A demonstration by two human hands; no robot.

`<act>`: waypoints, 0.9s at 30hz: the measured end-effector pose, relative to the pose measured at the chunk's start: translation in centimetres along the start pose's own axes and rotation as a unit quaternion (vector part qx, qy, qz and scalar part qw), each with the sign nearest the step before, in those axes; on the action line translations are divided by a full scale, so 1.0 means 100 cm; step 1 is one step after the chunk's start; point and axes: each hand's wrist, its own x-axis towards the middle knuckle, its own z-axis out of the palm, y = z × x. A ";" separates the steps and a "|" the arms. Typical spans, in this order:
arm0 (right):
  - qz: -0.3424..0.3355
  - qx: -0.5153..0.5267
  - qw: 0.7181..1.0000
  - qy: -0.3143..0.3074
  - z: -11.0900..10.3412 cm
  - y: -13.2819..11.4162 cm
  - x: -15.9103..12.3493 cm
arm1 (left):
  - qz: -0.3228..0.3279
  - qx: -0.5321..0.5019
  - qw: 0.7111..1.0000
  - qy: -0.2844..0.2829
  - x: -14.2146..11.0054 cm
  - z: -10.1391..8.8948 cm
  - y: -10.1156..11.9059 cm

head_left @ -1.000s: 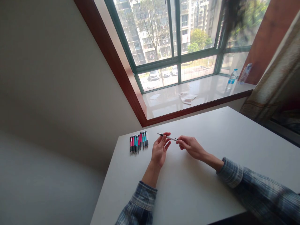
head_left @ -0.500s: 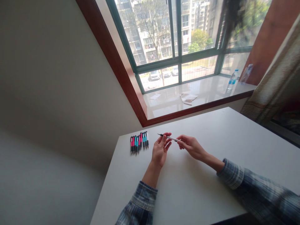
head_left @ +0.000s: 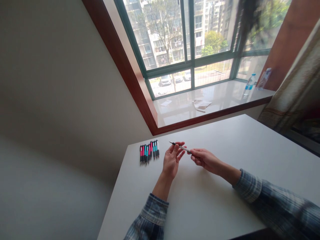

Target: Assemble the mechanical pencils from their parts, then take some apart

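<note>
Pinching a slim silver pen [head_left: 181,147] at its rear end, the fingers [head_left: 193,152] of the right hand [head_left: 205,160] hold it above the white desk [head_left: 225,140]. The left hand [head_left: 172,160] curls against the barrel, just right of a row of pink and teal pens [head_left: 149,153].

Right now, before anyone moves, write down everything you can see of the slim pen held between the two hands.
The slim pen has a pale, metallic-looking barrel and a dark, tapered tip that points up and left. Its other end is dark and meets the fingertips of the right hand, while the barrel crosses the fingers of the left hand. It lies at a slight tilt. Any clip or markings are too small to tell.
</note>
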 end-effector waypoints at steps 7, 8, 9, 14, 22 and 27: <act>-0.093 0.193 0.965 0.149 -0.013 -0.030 0.002 | -0.045 0.068 0.992 -0.099 -0.008 0.003 0.002; -0.096 0.213 0.959 0.159 -0.015 -0.035 0.002 | -0.055 0.072 0.991 -0.096 -0.008 0.002 0.002; -0.100 0.231 0.953 0.169 -0.018 -0.039 0.001 | -0.062 0.077 0.992 -0.083 -0.007 0.000 0.001; -0.105 0.289 0.946 0.101 -0.022 -0.047 -0.002 | -0.067 0.104 0.992 -0.007 -0.001 -0.010 -0.003; -0.056 0.277 0.958 0.039 -0.021 -0.047 -0.008 | -0.079 0.122 0.989 -0.001 -0.003 -0.005 -0.004; -0.062 0.257 0.964 0.034 -0.020 -0.045 -0.007 | -0.084 0.129 0.988 -0.012 -0.004 -0.004 -0.005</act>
